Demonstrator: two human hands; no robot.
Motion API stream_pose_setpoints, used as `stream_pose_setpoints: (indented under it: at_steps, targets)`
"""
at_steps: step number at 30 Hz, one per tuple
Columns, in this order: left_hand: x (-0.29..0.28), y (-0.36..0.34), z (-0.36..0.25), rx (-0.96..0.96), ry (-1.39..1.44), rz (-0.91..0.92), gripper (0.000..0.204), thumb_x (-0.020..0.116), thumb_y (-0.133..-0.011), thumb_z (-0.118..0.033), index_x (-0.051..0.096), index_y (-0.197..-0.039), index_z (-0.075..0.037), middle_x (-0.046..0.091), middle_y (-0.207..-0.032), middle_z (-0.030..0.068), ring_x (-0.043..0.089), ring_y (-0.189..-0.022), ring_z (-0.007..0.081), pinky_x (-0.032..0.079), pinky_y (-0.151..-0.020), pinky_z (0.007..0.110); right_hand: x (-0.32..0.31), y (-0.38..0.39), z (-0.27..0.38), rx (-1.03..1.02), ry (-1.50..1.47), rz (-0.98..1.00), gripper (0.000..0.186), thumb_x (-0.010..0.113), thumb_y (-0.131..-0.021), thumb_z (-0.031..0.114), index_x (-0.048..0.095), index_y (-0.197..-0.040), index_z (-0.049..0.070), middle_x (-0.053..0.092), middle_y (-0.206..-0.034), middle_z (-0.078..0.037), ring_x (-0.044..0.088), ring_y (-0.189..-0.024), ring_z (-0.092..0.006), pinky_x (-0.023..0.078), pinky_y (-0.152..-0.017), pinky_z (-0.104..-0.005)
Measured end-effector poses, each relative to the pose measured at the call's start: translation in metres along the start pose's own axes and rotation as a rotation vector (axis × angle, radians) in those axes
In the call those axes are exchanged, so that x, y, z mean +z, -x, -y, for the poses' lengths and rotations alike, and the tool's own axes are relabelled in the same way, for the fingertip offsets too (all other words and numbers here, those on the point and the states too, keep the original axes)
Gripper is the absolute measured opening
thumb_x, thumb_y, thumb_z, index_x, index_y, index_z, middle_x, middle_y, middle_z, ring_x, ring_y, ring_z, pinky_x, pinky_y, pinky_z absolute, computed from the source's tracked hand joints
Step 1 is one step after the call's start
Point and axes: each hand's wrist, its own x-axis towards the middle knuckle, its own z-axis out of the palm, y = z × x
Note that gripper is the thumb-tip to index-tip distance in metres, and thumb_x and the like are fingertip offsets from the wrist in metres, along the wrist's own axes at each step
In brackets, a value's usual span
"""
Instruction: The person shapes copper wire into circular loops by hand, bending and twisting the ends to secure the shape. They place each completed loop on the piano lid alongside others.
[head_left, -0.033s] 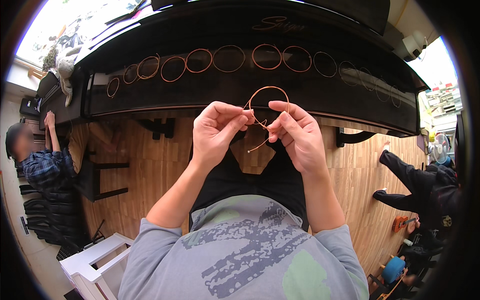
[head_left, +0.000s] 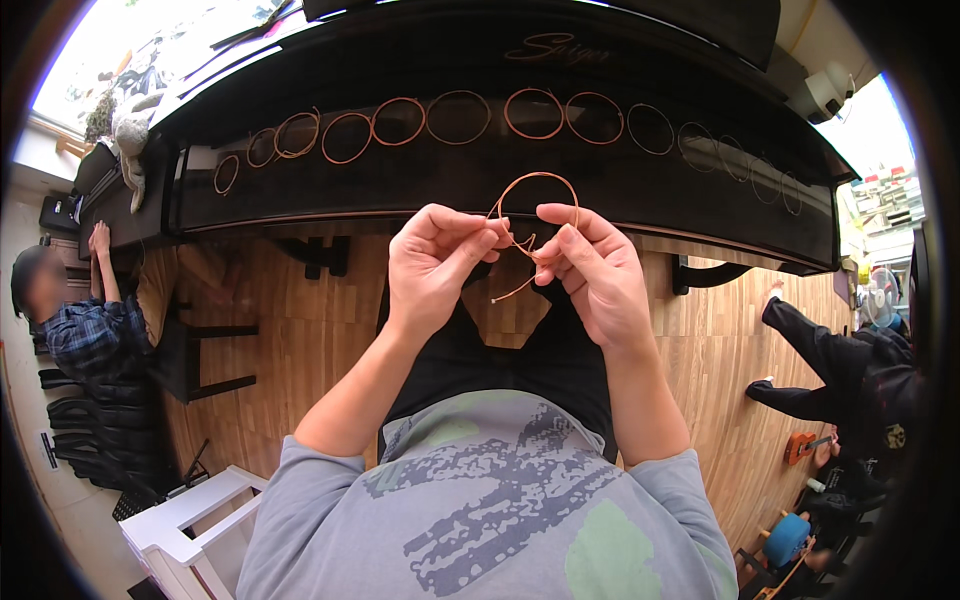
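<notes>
A copper-coloured wound string (head_left: 540, 174), coiled into a loop with a pale tip on its loose end, is held up between my two hands in front of a glossy black piano (head_left: 420, 190). My left hand (head_left: 436, 268) pinches the loop's left side between thumb and fingertips. On the opposite side, my right hand (head_left: 602, 275) closes its thumb and fingers on the loop near a small twist, and the loose end hangs down to the left below it. Beyond my hands, several copper coils (head_left: 533, 89) and thinner silvery coils (head_left: 650, 104) lie in a row across the piano's dark surface.
Left of me a person in a plaid shirt (head_left: 90, 335) sits by a black bench (head_left: 180, 360). At the right edge are another person in dark clothes (head_left: 880, 365), a small orange guitar (head_left: 798, 447) and a blue-topped stool (head_left: 787, 538). White furniture (head_left: 150, 530) stands near lower left.
The string's loose end has swung slightly to the left. My left hand has shifted a touch to the right; both hands keep their hold.
</notes>
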Motion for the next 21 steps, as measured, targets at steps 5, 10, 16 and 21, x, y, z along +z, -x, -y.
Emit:
stream_pose_setpoints:
  at_steps: [5,10,16,21]
  targets:
    - [0.017,0.002,0.004,-0.077,0.288,-0.037,0.004,0.062,-0.089,0.0,0.061,-0.093,-0.001,0.068,-0.102,0.0162,0.069,-0.094,0.0239,0.06,-0.08,0.034,0.002,0.002,-0.005,-0.011,0.023,-0.023,0.027,0.056,-0.096,0.016,0.058,-0.116,-0.002,0.068,-0.085,-0.009,0.066,-0.073,-0.0134,0.055,-0.069,-0.0238]
    - [0.02,0.004,0.005,-0.204,0.414,0.02,0.007,0.064,-0.088,0.0,0.064,-0.095,0.0,0.069,-0.095,0.0148,0.069,-0.09,0.0198,0.058,-0.081,0.031,0.006,0.001,-0.008,-0.092,0.174,-0.074,0.025,0.055,-0.097,0.014,0.059,-0.115,-0.003,0.068,-0.087,-0.008,0.065,-0.075,-0.012,0.055,-0.071,-0.0246]
    - [0.024,0.006,0.008,-0.161,0.29,0.109,0.014,0.064,-0.087,0.003,0.066,-0.1,0.001,0.07,-0.095,0.0108,0.068,-0.089,0.0154,0.056,-0.078,0.027,0.007,0.001,-0.014,-0.167,0.368,-0.175,0.027,0.054,-0.097,0.012,0.057,-0.116,-0.007,0.067,-0.087,-0.007,0.064,-0.076,-0.008,0.053,-0.07,-0.0213]
    - [0.026,0.006,-0.001,-0.104,0.061,0.248,0.016,0.063,-0.083,0.01,0.062,-0.097,0.002,0.063,-0.098,0.0107,0.066,-0.093,0.0188,0.055,-0.083,0.029,0.014,0.002,-0.013,-0.163,0.525,-0.282,0.03,0.052,-0.098,0.012,0.056,-0.119,-0.009,0.066,-0.087,-0.006,0.059,-0.073,-0.0044,0.049,-0.066,-0.0194]
